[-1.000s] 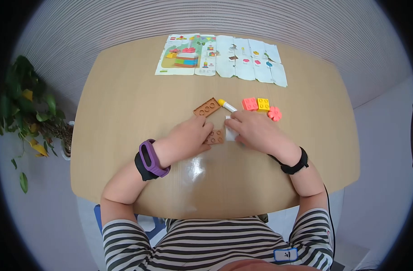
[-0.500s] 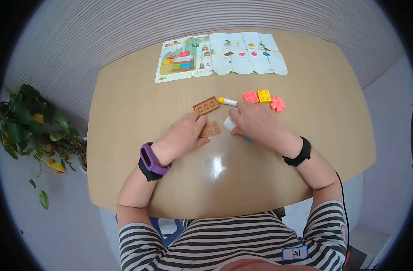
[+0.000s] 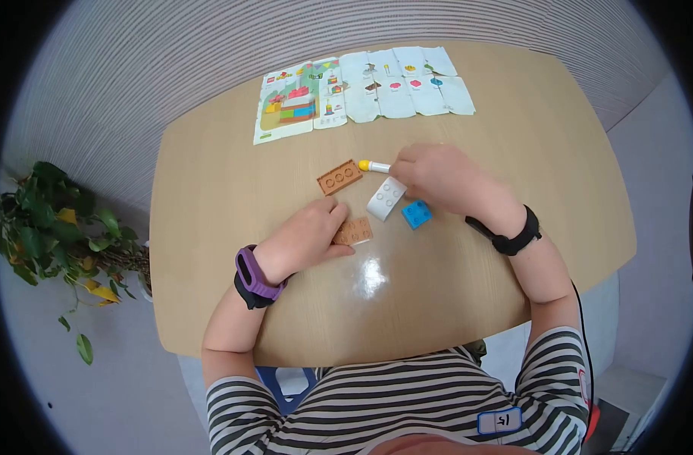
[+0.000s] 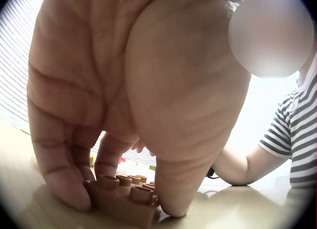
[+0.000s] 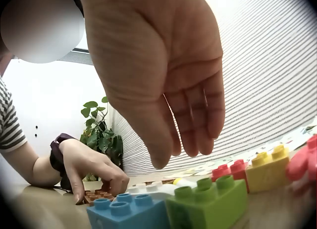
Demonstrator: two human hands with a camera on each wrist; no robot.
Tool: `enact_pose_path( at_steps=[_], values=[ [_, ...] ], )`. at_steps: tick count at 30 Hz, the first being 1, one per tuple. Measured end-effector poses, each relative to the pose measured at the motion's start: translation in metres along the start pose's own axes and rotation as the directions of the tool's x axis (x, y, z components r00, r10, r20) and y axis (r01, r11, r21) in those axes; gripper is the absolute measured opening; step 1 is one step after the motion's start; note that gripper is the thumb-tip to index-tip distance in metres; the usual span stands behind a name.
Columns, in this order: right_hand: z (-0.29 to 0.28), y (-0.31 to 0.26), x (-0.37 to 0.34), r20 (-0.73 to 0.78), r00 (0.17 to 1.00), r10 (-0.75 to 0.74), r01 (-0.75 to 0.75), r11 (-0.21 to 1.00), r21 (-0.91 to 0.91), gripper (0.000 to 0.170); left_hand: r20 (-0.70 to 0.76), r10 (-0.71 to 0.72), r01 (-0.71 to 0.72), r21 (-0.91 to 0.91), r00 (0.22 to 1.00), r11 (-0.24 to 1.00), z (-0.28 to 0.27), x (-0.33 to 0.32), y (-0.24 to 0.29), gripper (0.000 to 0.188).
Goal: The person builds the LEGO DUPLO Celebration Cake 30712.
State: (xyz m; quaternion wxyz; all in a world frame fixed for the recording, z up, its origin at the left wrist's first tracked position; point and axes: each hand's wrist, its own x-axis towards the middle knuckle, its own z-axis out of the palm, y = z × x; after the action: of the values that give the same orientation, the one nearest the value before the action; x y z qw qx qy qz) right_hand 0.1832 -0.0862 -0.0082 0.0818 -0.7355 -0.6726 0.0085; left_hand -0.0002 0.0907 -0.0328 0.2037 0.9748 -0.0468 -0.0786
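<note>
Brick (image 3: 355, 230), brown, seemingly pinched by left hand (image 3: 305, 233).

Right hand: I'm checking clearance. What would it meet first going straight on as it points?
Probably the yellow-tipped white stick, ahead of the right hand in the head view; depth is unclear.

Indoor rm, poss. office/playrm, edges dark | wood-look tbl (image 3: 437, 288) | ribbed wall (image 3: 210, 45) | leafy plant (image 3: 35, 227) | toy bricks (image 3: 417, 214)

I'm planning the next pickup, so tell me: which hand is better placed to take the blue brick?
Probably the right hand: it looks empty, fingers extended, close to the blue brick. The left hand is farther off and grips the studded brown brick.
</note>
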Motion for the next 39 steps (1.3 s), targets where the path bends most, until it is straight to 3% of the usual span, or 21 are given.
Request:
enact_pose_path(
  at_steps=[5,14,20,26,29,32,35,39],
  values=[
    [0.027,-0.006,0.002,-0.140,0.965,-0.222,0.234,0.969,0.077,0.011,0.002,0.006,-0.006,0.007,1.000,1.000,0.000,0.000,0.001,0.044],
    [0.031,-0.011,0.002,-0.116,0.986,-0.122,0.131,0.989,0.072,0.008,-0.021,-0.018,0.018,0.018,1.000,1.000,0.002,0.001,0.003,0.046],
    [0.032,-0.012,0.000,-0.115,0.993,-0.018,0.027,0.997,0.074,0.022,-0.006,0.002,-0.002,0.009,1.000,1.000,-0.003,-0.001,0.004,0.046],
    [0.031,-0.009,-0.002,-0.067,0.998,0.001,0.004,0.996,0.085,0.021,0.015,-0.036,0.036,-0.011,0.999,0.999,-0.006,-0.003,0.000,0.044],
    [0.024,-0.008,0.000,-0.032,0.993,0.110,-0.106,0.990,0.091,0.019,0.010,-0.061,0.062,-0.016,0.998,0.998,-0.005,-0.001,0.001,0.043],
    [0.006,-0.004,-0.002,-0.060,0.990,0.126,-0.123,0.990,0.064,0.017,-0.016,-0.094,0.094,-0.004,0.995,0.996,-0.002,0.000,0.000,0.042],
    [0.002,0.002,-0.004,0.001,0.997,0.082,-0.082,0.997,0.013,0.010,-0.049,-0.099,0.100,0.027,0.994,0.995,-0.001,0.001,-0.002,0.043],
    [-0.010,-0.008,-0.007,0.238,0.960,0.145,-0.144,0.989,-0.024,0.014,-0.054,-0.094,0.097,0.047,0.994,0.994,-0.001,0.002,-0.003,0.044]
  ],
)
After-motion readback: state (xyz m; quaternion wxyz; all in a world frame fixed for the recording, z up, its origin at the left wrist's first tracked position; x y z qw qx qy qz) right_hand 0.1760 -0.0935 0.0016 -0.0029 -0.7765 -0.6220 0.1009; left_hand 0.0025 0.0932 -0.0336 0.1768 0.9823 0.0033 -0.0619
